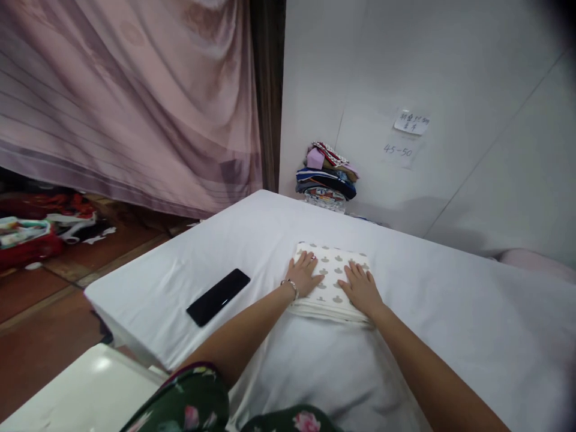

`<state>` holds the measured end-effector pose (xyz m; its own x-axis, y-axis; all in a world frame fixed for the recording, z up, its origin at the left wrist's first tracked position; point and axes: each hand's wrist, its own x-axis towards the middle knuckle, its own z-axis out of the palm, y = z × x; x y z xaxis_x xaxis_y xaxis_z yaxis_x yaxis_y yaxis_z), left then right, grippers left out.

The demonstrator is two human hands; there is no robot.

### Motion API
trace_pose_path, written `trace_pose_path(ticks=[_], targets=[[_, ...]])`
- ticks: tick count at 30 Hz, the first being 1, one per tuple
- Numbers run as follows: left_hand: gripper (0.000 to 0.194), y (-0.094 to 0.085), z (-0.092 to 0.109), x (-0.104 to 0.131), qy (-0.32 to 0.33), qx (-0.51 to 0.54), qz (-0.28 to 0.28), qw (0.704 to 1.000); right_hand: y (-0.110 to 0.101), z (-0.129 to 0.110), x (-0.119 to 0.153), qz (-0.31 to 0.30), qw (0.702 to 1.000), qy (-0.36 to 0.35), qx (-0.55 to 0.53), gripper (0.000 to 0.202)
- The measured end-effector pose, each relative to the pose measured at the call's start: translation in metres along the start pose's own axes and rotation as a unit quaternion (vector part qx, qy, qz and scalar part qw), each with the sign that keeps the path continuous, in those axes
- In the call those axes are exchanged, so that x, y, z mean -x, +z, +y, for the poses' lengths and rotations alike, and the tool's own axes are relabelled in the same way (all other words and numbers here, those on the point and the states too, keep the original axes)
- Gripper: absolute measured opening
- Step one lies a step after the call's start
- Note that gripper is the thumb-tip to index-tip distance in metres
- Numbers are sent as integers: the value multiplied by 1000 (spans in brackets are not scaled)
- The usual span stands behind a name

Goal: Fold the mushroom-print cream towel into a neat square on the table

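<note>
A folded white cloth (332,277) with a grey printed pattern lies in several layers before me. My left hand (304,276) rests flat on its left side, fingers stretched out and apart. On the cloth's right side lies my right hand (361,289), palm down with its fingers extended. Neither hand grips anything. The cloth sits on a white sheet (414,264) that covers the table. A bracelet (291,289) circles my left wrist.
A black phone (218,297) lies left of my left arm. Behind the table's far edge rises a stack of folded clothes (327,174) against the white wall (450,72). A pink curtain (180,108) hangs at the left. A white stool-like surface (85,393) stands at lower left.
</note>
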<state>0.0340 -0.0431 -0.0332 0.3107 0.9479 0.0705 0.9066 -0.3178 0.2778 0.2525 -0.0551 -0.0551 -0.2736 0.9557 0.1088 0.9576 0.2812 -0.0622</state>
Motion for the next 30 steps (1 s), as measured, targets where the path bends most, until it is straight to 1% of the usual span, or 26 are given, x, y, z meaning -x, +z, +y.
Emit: trace_pose_path(ticks=[3,5,7,9,11,12,13,17,20,21,22,23,24,26,28,30], targets=[[60,10,-7,3,-3,8,-1,1000,-1,1,-1,-16,1000,5,-8,57],[59,9,-6,2,-3,10,-2,1000,-6,2,-6,-47,999,12,-19,57],[57,4,-1,-5,-7,4,-12,1000,-16,1,-16,-59,998,25,-28,59],[55,-4,6,-18,-14,-8,-9,1000,-27,-3,-30,-31,999,30,-26,62],[55,-8,11,-32,-19,-23,16,999,-33,-7,-43,9,1000,18,-19,62],[56,-7,12,-38,-21,-29,27,999,-33,-7,-48,14,1000,12,-17,62],[59,-5,11,-44,-26,-32,30,999,-31,-7,-52,7,1000,15,-17,61],[67,11,-2,-51,-37,-23,3,999,-11,-1,-56,-55,996,58,-33,65],[66,17,-8,-51,-37,-16,11,999,-3,4,-57,-54,995,60,-54,65],[65,16,-8,-51,-37,-9,11,999,-3,5,-57,-53,994,59,-75,65],[64,14,-8,-51,-38,1,11,999,-5,6,-58,-46,990,67,-118,63],[62,11,-8,-51,-39,14,12,999,-7,8,-58,-32,980,82,-178,61],[59,8,-9,-51,-43,32,19,998,-10,11,-56,-14,964,102,-243,59],[56,2,-12,-48,-72,75,46,994,-13,20,-48,30,922,155,-353,55],[57,-2,-19,-39,-117,122,75,983,-13,32,-30,57,886,209,-410,57],[63,-4,-26,-26,-156,166,77,971,-11,42,-6,61,856,253,-448,59]])
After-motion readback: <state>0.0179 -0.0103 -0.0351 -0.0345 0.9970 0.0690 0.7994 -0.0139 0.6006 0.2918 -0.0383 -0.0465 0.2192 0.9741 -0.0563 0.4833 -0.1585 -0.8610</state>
